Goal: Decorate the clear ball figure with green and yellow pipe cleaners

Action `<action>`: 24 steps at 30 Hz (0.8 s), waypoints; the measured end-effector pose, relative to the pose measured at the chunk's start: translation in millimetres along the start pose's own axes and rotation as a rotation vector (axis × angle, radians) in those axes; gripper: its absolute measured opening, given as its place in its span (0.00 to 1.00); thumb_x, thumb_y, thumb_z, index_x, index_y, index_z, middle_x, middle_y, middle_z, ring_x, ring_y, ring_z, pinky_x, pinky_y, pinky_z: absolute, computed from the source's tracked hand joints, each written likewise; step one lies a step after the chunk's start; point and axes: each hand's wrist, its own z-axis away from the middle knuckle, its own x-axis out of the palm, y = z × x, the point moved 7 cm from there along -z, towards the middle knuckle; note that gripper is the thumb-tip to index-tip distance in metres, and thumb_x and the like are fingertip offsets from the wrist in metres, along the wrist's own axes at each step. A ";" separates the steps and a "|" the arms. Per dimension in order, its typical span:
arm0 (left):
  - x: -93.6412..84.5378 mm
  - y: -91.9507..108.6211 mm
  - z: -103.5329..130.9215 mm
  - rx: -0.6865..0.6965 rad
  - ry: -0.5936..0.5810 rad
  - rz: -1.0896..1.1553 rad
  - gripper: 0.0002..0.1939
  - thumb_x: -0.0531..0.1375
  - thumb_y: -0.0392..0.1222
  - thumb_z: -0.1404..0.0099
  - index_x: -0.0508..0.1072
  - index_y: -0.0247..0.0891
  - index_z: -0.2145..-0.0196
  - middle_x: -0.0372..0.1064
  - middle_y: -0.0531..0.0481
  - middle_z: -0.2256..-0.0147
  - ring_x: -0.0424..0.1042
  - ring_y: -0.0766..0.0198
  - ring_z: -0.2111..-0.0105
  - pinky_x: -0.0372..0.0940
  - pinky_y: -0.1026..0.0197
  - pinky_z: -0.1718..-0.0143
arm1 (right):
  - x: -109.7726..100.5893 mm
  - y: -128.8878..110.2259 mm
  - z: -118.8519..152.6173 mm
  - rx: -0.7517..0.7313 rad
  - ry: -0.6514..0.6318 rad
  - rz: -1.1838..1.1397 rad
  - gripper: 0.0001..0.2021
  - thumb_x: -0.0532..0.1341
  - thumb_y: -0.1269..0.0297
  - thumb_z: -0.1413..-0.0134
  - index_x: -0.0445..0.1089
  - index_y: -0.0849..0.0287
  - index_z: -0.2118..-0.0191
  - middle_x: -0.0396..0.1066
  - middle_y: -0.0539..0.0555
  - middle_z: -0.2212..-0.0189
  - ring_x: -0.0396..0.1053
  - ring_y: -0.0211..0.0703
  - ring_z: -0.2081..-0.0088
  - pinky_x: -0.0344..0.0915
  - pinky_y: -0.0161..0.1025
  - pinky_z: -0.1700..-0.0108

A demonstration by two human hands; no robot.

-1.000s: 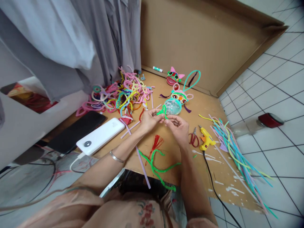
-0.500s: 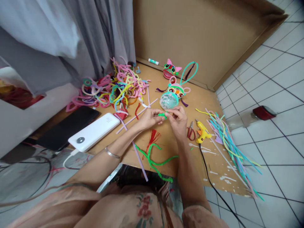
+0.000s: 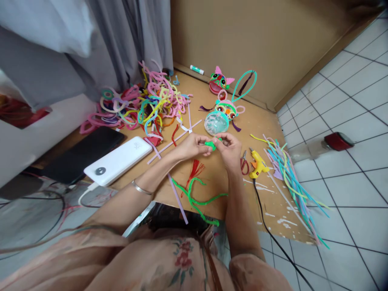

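Observation:
My left hand (image 3: 196, 146) and my right hand (image 3: 228, 148) meet above the middle of the table, fingers pinched on a small coiled green pipe cleaner (image 3: 209, 144). Fingertips cover part of the coil. Just beyond them is a clear round plastic shell (image 3: 216, 123) with a turquoise rim. Below my hands lie a red tassel (image 3: 195, 171) and a few loose green pipe cleaners (image 3: 190, 196). Red-handled scissors (image 3: 244, 165) are close to my right wrist, beside a yellow hot glue gun (image 3: 258, 165).
A tangled heap of coloured pipe cleaners (image 3: 160, 101) fills the back left. Straight ones (image 3: 291, 182) lie along the right edge. A white power bank (image 3: 118, 161) and black phone (image 3: 81, 155) are at left. Two decorated animal heads (image 3: 218, 82) and a glue stick (image 3: 197, 70) sit at the back.
My right hand has shifted its fingers around the green coil, which shows a little more now. Both hands stay together. The whole view has tilted slightly.

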 end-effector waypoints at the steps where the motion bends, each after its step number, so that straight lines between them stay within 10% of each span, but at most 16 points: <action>1: 0.1 -0.7 -0.3 -0.010 -0.007 0.029 0.15 0.72 0.46 0.53 0.75 0.32 0.75 0.71 0.50 0.79 0.68 0.69 0.79 0.66 0.65 0.73 | -1.1 -0.4 -0.1 -0.002 0.014 0.000 0.13 0.68 0.54 0.59 0.71 0.57 0.70 0.68 0.47 0.78 0.61 0.34 0.77 0.61 0.34 0.73; 12: -6.6 -13.0 -4.2 -0.081 0.038 0.267 0.19 0.75 0.45 0.57 0.76 0.31 0.72 0.74 0.48 0.77 0.73 0.67 0.77 0.70 0.66 0.73 | -2.2 -20.2 4.0 -0.234 0.092 -0.026 0.07 0.66 0.59 0.54 0.76 0.54 0.69 0.69 0.54 0.62 0.69 0.42 0.57 0.68 0.39 0.57; 24: -31.6 -7.9 -1.3 -0.119 0.422 0.491 0.07 0.67 0.30 0.46 0.72 0.29 0.72 0.72 0.52 0.80 0.71 0.72 0.80 0.66 0.73 0.79 | 7.5 -24.5 8.8 -0.244 -0.053 0.030 0.04 0.64 0.63 0.49 0.74 0.56 0.69 0.75 0.50 0.70 0.71 0.40 0.65 0.67 0.38 0.62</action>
